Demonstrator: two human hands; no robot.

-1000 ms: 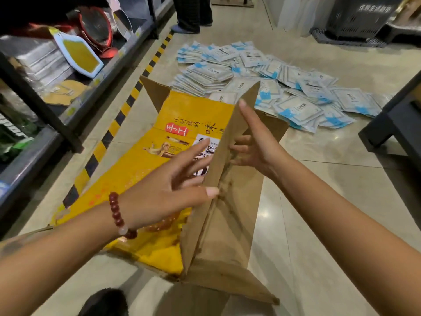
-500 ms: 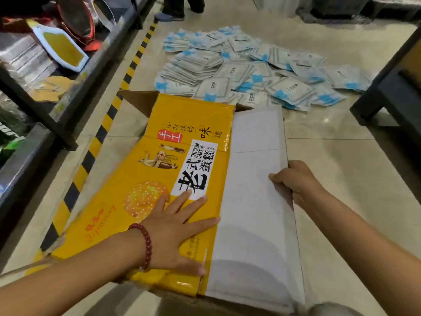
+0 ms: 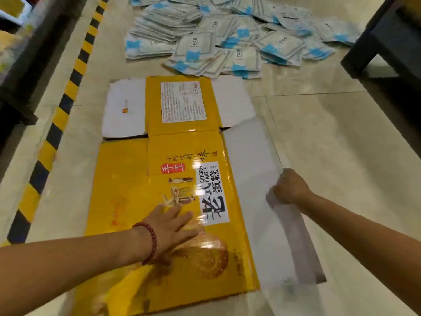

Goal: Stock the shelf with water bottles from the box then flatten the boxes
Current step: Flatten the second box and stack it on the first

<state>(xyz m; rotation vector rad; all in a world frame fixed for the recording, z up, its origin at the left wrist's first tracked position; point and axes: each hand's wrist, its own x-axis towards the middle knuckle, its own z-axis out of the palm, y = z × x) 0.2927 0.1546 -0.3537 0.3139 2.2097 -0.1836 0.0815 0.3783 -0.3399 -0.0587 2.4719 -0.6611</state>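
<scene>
**A:** ok so where's the box at relative to the fingers?

**B:** Right under them. The left hand (image 3: pixel 173 222) is flat, fingers spread and pressing the yellow panel of the box (image 3: pixel 182 142), which lies opened out on the floor (image 3: pixel 330 137). The right hand (image 3: pixel 290 190) is curled round the edge of the white side panel (image 3: pixel 257 179), just right of the yellow part. The box's long axis runs straight away from the fingers, toward the pile of white-and-blue packets (image 3: pixel 227 37) beyond its far flaps. Left hand is nearer the middle, so I'd guess it stays the anchor while the right presses that panel down.

**A:** what's changed from a sec ago?

**B:** Back then the box was half standing, brown inside showing, both hands pushing a wall over. Now it's basically flat, with the far flaps splayed out too.
</scene>
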